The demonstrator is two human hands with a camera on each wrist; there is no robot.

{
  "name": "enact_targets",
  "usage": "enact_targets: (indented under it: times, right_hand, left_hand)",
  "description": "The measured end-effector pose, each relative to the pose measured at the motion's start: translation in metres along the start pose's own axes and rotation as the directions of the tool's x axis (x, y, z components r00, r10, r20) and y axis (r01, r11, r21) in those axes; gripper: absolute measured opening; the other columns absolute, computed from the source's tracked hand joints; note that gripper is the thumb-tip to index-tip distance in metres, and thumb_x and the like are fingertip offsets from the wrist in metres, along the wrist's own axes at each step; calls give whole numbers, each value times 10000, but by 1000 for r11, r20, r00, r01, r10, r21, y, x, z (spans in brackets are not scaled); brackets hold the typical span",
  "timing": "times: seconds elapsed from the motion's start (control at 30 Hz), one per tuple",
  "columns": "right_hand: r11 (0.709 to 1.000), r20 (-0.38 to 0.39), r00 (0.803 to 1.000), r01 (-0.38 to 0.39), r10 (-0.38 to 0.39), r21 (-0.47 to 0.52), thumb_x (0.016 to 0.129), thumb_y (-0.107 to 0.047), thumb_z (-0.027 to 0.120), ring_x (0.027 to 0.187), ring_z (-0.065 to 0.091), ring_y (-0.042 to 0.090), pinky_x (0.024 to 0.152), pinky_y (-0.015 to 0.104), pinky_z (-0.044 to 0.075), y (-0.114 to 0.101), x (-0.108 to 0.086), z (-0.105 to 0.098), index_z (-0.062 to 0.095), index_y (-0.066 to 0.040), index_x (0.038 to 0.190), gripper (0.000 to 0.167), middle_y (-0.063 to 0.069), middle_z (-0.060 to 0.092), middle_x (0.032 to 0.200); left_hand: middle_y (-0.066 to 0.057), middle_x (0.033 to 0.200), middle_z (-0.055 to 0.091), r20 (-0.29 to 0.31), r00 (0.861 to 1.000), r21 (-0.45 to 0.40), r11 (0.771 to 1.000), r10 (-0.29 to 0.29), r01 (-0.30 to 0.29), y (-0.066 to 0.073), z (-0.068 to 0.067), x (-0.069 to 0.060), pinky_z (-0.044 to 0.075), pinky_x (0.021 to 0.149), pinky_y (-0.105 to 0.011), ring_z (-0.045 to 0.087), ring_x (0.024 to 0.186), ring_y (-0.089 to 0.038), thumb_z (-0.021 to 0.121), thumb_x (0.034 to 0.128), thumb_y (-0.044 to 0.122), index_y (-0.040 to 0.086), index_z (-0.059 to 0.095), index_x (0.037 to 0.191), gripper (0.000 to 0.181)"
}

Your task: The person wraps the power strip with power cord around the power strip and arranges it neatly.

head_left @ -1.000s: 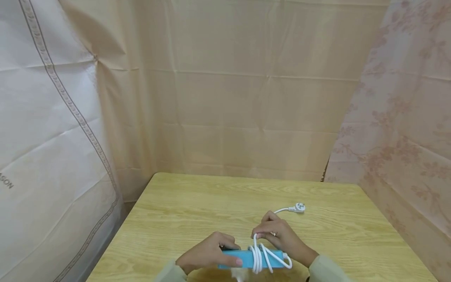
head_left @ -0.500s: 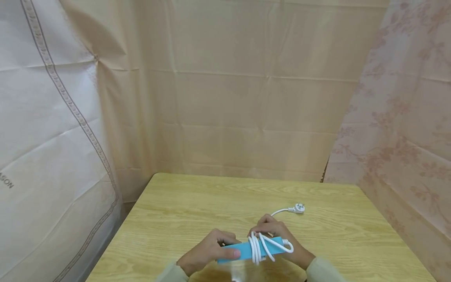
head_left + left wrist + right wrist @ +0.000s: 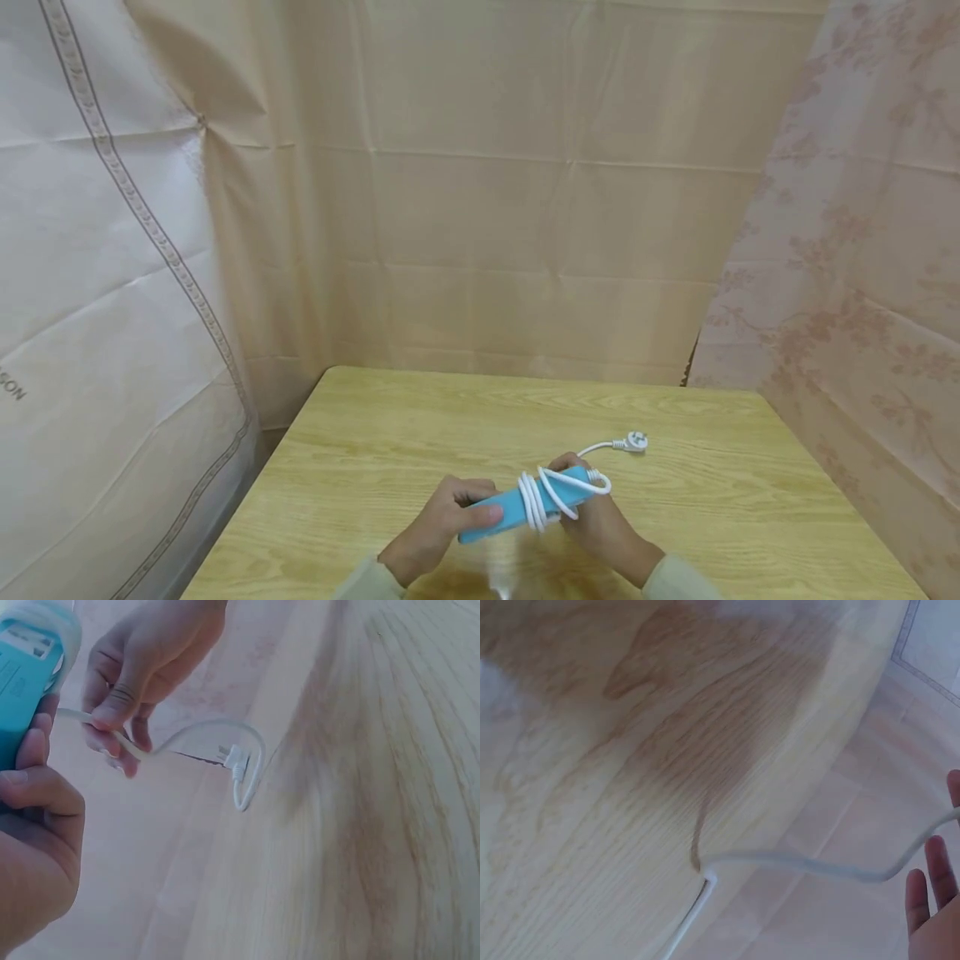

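My left hand (image 3: 437, 525) grips the left end of a light blue power strip (image 3: 512, 507), thumb on its near face. Several turns of white cord (image 3: 531, 502) wrap around the middle of the strip, and one loop leaves its right end. Behind and below that end is my right hand (image 3: 603, 533), its fingers partly hidden by the strip. In the left wrist view the right hand (image 3: 150, 664) pinches the free cord (image 3: 199, 725) between thumb and fingers. From there the cord runs to a white plug (image 3: 637, 442) lying on the table.
The wood-grain table (image 3: 360, 450) extends away on all sides of the hands. A beige curtain (image 3: 487, 217) hangs behind it, with a white cloth (image 3: 97, 317) at left and a floral one (image 3: 855, 317) at right. Something white and blurred (image 3: 501, 583) shows at the bottom edge.
The strip has risen and its right end has tilted up and away. My right hand has gone from above the strip, pulling the cord, to behind and below it. The plug stays put.
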State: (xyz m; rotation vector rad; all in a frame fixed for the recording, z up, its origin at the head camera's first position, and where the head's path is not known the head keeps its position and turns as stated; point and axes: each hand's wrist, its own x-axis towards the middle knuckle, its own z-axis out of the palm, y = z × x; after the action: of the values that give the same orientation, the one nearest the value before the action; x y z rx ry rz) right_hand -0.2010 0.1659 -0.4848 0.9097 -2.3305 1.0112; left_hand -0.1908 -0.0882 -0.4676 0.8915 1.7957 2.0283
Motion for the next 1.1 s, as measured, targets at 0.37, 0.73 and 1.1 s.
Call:
enact_targets:
  times: [0.37, 0.73, 1.1]
  right_hand:
    - [978, 16, 999, 51, -49, -203, 770, 17, 862, 1036, 653, 184, 881, 439, 551, 2, -1, 7, 720, -89, 1160, 428, -27, 702, 1108]
    - [968, 48, 990, 141, -134, -208, 822, -125, 839, 781, 411, -26, 681, 203, 423, 3, -1, 9, 804, -150, 876, 69, -181, 671, 772]
    - [930, 46, 973, 230, -226, -286, 796, -132, 879, 799, 422, 31, 719, 238, 391, 9, 3, -1, 807, -166, 905, 135, -178, 701, 830]
  left_hand:
    - [5, 828, 624, -147, 988, 31, 998, -46, 51, 0, -3, -1, 463, 742, -302, 551, 775, -139, 660, 975, 290, -71, 763, 1037, 381]
    - [-55, 892, 669, -284, 955, 69, 991, -90, 114, 3, -10, 0, 478, 784, -350, 565, 844, -191, 684, 982, 278, -35, 780, 1010, 329]
    - [-55, 999, 729, -436, 868, 103, 945, -239, 312, -4, -17, -1, 531, 779, -384, 624, 916, -222, 705, 956, 460, 26, 790, 1065, 456]
